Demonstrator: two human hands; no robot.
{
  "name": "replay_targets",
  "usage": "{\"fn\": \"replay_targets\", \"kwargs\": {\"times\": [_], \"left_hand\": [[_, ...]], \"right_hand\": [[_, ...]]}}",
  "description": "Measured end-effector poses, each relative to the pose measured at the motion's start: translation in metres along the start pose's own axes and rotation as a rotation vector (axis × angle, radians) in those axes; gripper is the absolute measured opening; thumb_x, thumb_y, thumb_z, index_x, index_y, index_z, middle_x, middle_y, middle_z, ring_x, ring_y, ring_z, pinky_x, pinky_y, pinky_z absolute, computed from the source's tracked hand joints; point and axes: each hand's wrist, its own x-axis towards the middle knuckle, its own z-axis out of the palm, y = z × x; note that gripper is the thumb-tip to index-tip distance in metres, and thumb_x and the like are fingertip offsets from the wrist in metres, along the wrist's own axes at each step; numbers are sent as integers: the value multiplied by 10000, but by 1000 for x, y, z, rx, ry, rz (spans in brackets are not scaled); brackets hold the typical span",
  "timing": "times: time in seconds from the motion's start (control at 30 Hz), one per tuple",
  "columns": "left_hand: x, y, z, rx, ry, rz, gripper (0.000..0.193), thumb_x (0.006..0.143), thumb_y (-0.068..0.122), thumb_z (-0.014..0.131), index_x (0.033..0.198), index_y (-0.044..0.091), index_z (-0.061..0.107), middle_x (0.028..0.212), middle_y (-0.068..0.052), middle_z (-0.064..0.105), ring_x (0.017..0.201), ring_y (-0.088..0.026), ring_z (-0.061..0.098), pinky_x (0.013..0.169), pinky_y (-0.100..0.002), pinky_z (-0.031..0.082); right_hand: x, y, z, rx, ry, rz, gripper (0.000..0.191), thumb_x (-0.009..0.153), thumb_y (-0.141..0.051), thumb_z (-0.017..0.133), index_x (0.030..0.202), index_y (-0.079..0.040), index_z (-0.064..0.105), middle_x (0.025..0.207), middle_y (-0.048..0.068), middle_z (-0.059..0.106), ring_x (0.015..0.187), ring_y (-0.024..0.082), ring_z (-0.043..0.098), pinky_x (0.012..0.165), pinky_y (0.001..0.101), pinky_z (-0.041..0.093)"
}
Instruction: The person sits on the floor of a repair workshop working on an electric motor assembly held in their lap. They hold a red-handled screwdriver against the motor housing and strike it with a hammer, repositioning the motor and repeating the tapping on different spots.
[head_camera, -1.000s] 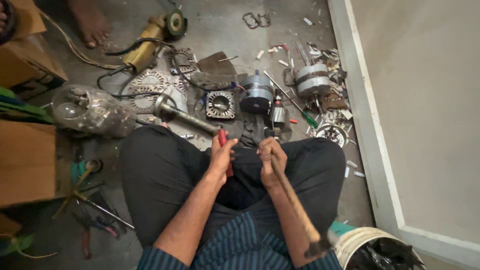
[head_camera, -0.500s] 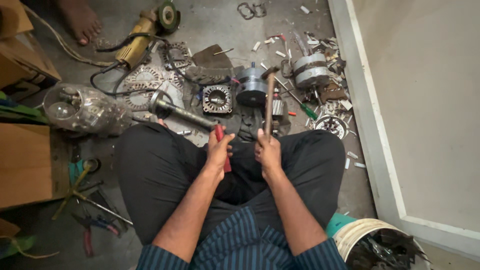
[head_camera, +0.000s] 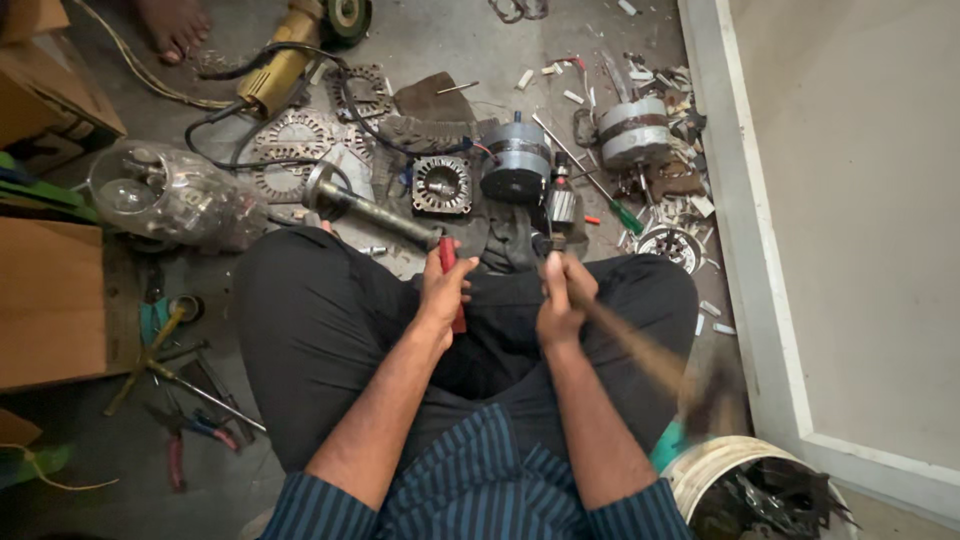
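- Grip: right hand (head_camera: 562, 300) wrapped tight round the wooden handle of a hammer (head_camera: 660, 365), fist up near the far end of the shaft, well away from the head; the handle trails back over the right thigh as a motion blur, the head a dark smear near the white bucket (head_camera: 700, 475)
- Left hand (head_camera: 443, 292) pressed closed round a red-handled tool (head_camera: 450, 275), held upright over the lap; its tip is hidden, so I cannot tell what kind it is
- Handling, as a judgement: hammer looks head-heavy and stiff, dry wood gives fair friction; a hold that far from the head swings hard but steers loosely, choking up would give more control
- Red-handled tool looks light and rigid with a smooth plastic grip that could slip under a knock; best held low on the handle with fingers clear of the top
- Just past the knees: small motor core (head_camera: 560, 205), grey round motor (head_camera: 516, 160), square stator (head_camera: 442, 184), long steel shaft (head_camera: 370, 210), all dense metal, heavy for their size
- Further out: green-handled screwdriver (head_camera: 600, 195), second round motor (head_camera: 633, 130), yellow grinder (head_camera: 285, 60), clear bag of bulbs (head_camera: 170, 195) that looks fragile, pliers (head_camera: 190, 430) on the floor at left
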Motion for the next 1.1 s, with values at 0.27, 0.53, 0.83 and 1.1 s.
{"fn": "replay_targets", "kwargs": {"times": [0.27,0.53,0.83,1.1], "left_hand": [[-1,-1,-2,-9,-12,7,520,821,287,739,1302,170,583,992,-4,639,737,-104,568,578,-281,483],[-2,0,-1,-16,1,-11,535,806,281,750,1297,159,577,999,-10,642,736,-114,570,585,-285,490],[-3,1,-1,39,7,-9,539,812,299,745,1303,163,569,1014,-11,641,751,-120,578,595,-289,500],[-3,1,-2,16,-10,-3,530,822,298,742,1307,165,576,1022,-1,640,756,-115,571,585,-289,487]], "right_hand": [[17,24,2,119,-143,841,287,962,-263,656,759,-181,471,543,-49,412,384,67,329,358,260,223],[4,-24,-1,146,-46,-135,327,992,-127,619,724,-82,438,673,-7,445,616,81,388,581,267,301],[-6,-21,2,-149,-21,-382,261,967,-120,618,750,-34,502,709,16,469,651,130,451,629,308,359],[11,22,5,-193,-147,778,300,906,-260,715,725,-102,534,547,-16,468,448,124,394,432,322,282]]}}
